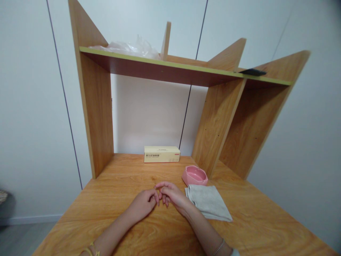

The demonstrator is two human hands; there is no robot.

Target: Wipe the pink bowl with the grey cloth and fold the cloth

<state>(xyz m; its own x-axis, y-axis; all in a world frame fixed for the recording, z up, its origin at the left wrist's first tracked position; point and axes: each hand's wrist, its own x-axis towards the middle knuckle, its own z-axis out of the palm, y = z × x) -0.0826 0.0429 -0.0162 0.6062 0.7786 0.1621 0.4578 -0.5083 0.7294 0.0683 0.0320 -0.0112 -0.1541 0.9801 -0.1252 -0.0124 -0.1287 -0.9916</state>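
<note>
My left hand (144, 203) rests over the wooden desk with its fingers loosely bent and no object showing in them. Facing it, my right hand (172, 196) has its fingers apart and slightly curled, also with nothing in it. The fingertips of both hands meet or nearly meet; I cannot tell whether they touch. Just right of my right hand lies a folded grey cloth (209, 202), partly behind the forearm. Behind the cloth stands a pink faceted bowl (195, 176). A cream-coloured oblong box (162, 155) with printed lettering sits farther back.
A wooden shelf unit (99, 117) rises from the back of the desk (122, 174), its upright panels on both sides. On the upper shelf lie a clear plastic bag (133, 48) and a dark flat object (253, 72). A pale wall (29, 106) stands behind.
</note>
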